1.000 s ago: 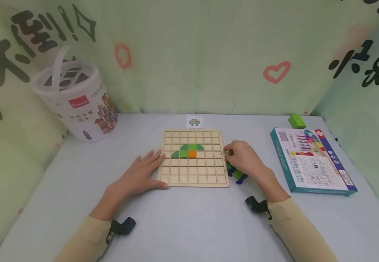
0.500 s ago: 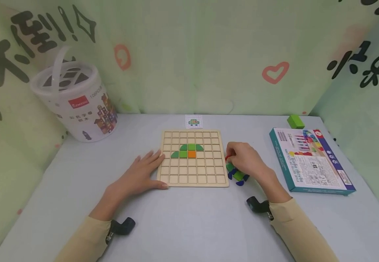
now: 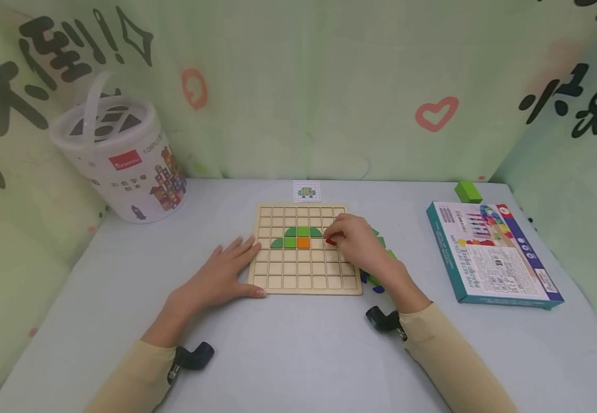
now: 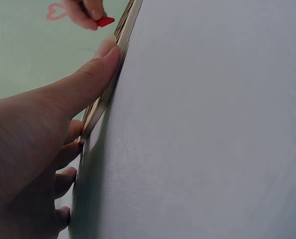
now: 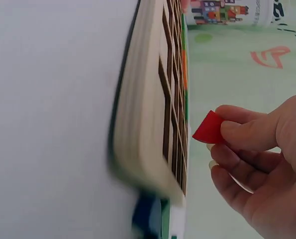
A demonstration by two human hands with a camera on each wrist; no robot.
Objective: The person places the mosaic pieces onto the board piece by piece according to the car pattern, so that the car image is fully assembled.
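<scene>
A wooden grid board (image 3: 303,268) lies flat on the table, with green square and quarter-round tiles (image 3: 290,243) and an orange square tile (image 3: 303,243) in its cells. My left hand (image 3: 224,271) rests with spread, straight fingers against the board's left edge and near corner. Over the right part of the board, my right hand (image 3: 362,246) pinches a red quarter-round tile (image 5: 209,128) between thumb and fingers. The right wrist view shows this tile held above the grid. Beside the board's right edge lie loose green and blue tiles (image 3: 378,288), partly hidden by my right forearm.
A small pattern card (image 3: 306,191) lies behind the board. At the right sits a flat box (image 3: 494,255), with a green block (image 3: 467,192) behind it. A white lidded bucket (image 3: 123,160) stands back left. Printed cloth walls surround the table.
My right hand has moved left from the loose tiles to over the board, carrying the red quarter-round tile. My left hand has stayed at the board's edge.
</scene>
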